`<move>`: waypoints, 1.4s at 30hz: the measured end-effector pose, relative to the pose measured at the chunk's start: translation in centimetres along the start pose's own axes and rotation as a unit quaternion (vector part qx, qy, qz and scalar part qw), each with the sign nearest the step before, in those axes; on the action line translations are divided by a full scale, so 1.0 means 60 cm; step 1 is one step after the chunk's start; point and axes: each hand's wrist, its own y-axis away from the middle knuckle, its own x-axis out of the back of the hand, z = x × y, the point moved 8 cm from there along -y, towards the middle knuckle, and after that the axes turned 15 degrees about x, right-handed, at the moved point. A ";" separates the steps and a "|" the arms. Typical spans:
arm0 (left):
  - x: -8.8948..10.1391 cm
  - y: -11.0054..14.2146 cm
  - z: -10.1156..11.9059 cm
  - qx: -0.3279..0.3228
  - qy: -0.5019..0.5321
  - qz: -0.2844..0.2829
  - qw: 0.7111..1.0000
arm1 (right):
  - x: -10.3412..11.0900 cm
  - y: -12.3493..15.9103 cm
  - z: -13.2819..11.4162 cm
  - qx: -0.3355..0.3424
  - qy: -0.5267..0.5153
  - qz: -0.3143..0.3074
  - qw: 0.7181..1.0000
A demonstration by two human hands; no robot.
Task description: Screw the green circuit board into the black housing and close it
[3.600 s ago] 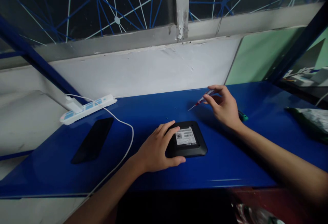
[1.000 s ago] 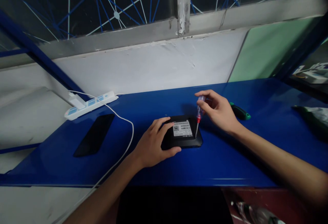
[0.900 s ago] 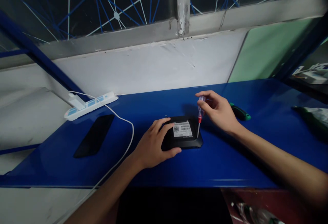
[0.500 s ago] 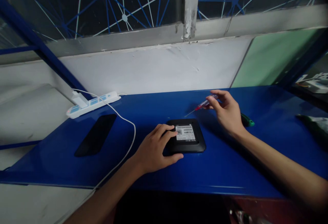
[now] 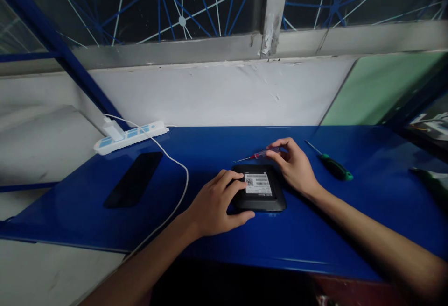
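Note:
A flat black device box (image 5: 278, 198) with a white printed label and code lies on the blue table. My left hand (image 5: 219, 203) rests on its left side, fingers spread, with two fingertips on the top face by the label and the thumb stretched along the near edge. In my right hand (image 5: 294, 166) is a small screwdriver (image 5: 257, 155) with a clear and red handle, pinched between thumb and fingers. Its thin shaft points left, just beyond the box's far edge; whether the tip touches anything I cannot tell.
Right of my right hand lies a green and black screwdriver (image 5: 332, 166). A black phone-like slab (image 5: 135, 180) lies at left, near a white power strip (image 5: 133, 138) with a plugged-in adapter. A white cable (image 5: 187, 175) runs down past my left arm. A wall (image 5: 224, 96) rises behind the table (image 5: 245, 245).
My right hand has moved left and nearer the box with the small screwdriver, uncovering the green one. My left hand stays on the box. The camera view has shifted slightly.

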 end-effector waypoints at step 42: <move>0.036 0.012 0.007 -0.053 -0.012 0.137 0.989 | -0.006 0.016 -0.012 -0.100 -0.131 -0.008 0.986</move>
